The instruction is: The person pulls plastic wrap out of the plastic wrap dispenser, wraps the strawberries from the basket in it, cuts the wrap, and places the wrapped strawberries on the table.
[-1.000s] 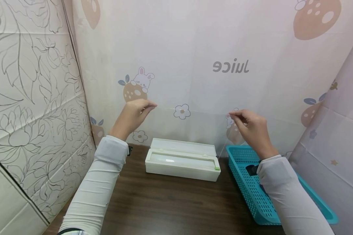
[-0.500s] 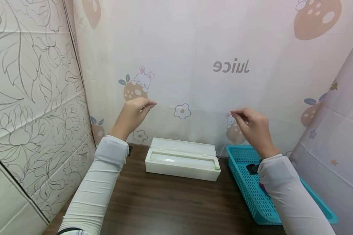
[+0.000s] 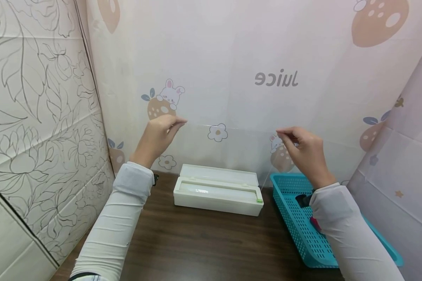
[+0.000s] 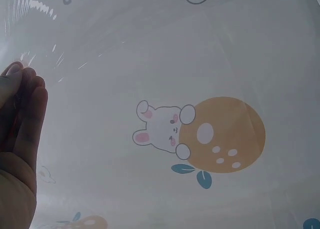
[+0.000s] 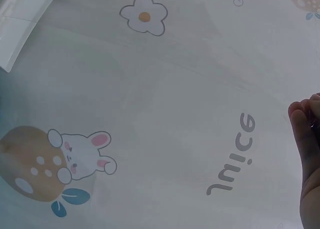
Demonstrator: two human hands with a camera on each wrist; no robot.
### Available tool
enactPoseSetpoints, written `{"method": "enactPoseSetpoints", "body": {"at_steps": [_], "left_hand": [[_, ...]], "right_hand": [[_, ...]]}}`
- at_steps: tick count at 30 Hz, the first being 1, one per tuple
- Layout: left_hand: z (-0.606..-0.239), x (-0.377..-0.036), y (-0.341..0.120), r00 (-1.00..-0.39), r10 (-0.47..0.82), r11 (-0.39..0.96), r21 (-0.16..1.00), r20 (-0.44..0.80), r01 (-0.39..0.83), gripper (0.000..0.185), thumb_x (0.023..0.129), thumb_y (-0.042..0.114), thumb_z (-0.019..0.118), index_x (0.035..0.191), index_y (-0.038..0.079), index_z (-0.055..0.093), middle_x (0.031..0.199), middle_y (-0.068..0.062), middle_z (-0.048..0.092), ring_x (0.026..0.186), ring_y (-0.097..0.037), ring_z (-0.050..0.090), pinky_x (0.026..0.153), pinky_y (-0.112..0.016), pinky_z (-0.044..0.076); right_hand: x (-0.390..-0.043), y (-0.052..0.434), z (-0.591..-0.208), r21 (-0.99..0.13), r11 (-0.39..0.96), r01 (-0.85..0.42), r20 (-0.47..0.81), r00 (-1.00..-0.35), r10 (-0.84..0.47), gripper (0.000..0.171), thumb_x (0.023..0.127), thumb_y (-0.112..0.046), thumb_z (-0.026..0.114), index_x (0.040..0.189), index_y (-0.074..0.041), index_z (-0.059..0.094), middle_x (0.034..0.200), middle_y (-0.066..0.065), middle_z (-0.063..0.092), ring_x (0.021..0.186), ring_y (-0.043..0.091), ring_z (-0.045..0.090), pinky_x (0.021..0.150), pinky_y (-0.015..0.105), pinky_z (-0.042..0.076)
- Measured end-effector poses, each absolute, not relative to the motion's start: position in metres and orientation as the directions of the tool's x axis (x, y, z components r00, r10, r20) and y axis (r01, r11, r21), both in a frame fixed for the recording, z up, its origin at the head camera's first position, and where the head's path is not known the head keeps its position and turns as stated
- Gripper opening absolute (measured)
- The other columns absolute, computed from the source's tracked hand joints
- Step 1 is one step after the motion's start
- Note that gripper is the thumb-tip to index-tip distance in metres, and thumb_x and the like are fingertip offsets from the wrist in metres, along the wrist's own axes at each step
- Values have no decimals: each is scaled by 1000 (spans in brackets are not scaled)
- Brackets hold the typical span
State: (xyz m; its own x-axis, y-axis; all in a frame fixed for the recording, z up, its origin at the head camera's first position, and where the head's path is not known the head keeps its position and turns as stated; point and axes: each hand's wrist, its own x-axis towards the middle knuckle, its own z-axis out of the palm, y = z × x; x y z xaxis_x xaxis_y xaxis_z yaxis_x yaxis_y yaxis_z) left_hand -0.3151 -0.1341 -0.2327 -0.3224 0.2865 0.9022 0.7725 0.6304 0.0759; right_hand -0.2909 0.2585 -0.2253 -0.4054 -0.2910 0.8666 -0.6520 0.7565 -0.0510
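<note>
A clear sheet of cling film [image 4: 35,11] is stretched between my two hands in the air, in front of the wall. My left hand [image 3: 156,134] pinches one upper corner between thumb and fingertips. At the other corner, my right hand [image 3: 306,154] pinches the film likewise. The left wrist view shows creases fanning out from the left fingertips. Below the hands, the white cling film dispenser [image 3: 216,205] stands on the table with its lid [image 3: 218,175] raised. A faint film edge runs from the right fingertips down towards the dispenser's right end. A small green slider [image 3: 259,200] sits there.
A teal perforated basket [image 3: 292,228] stands on the right of the dark wood table [image 3: 197,246], under my right forearm. Something red [image 3: 315,224] lies in it, partly hidden by the sleeve. A printed cloth wall [image 3: 204,58] closes off the back.
Both hands have risen slightly, and the right hand has drifted a little to the right, film still pinched. More of the red thing in the basket shows. The dispenser has stayed put.
</note>
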Motion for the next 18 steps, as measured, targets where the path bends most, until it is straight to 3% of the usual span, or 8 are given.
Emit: {"method": "enactPoseSetpoints", "body": {"at_steps": [18], "left_hand": [[-231, -305, -137, -345, 315, 636, 73, 884, 768, 17, 88, 13, 60, 103, 9, 69, 97, -2, 67, 87, -11, 60, 79, -20, 45]], "right_hand": [[-285, 259, -225, -56, 744, -666, 868, -401, -293, 19, 84, -11, 65, 103, -10, 69, 95, 1, 66, 80, 13, 62, 75, 5, 40]]}}
